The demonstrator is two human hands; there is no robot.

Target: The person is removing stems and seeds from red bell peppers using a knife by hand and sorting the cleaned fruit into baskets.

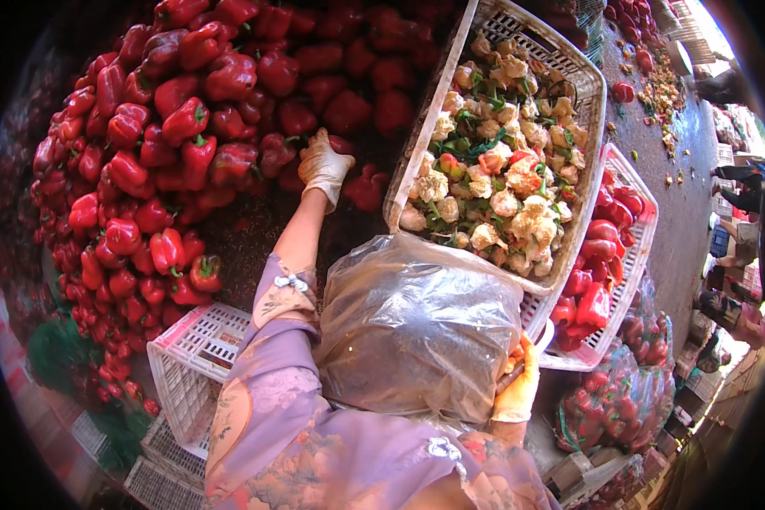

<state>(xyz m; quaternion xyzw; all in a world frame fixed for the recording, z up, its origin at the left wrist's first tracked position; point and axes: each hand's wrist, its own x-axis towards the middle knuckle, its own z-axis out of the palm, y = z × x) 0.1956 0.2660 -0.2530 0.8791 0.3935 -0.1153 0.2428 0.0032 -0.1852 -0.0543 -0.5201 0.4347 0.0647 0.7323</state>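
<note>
My left hand [325,164], in a pale, stained glove, reaches to the near edge of a heap of red bell peppers [229,76]. A red bell pepper [340,145] shows right against its fingers; whether they grip it is hidden. My right hand [515,386], in a glove with orange-stained fingers, is curled around a brown, handle-like object [509,377], mostly hidden. A clear plastic sheet [421,325] covers my lap between the hands. Beyond it stands a dirty white plastic crate [392,210] of pale pepper cores with green stems [503,172].
Right of the core crate, a pink-white crate [641,255] holds cored red peppers [590,280]. Mesh sacks of peppers [612,395] stand behind it. Another white crate [178,382] is by my left elbow. Scraps [663,102] litter the wet floor. Other people [733,315] are at far right.
</note>
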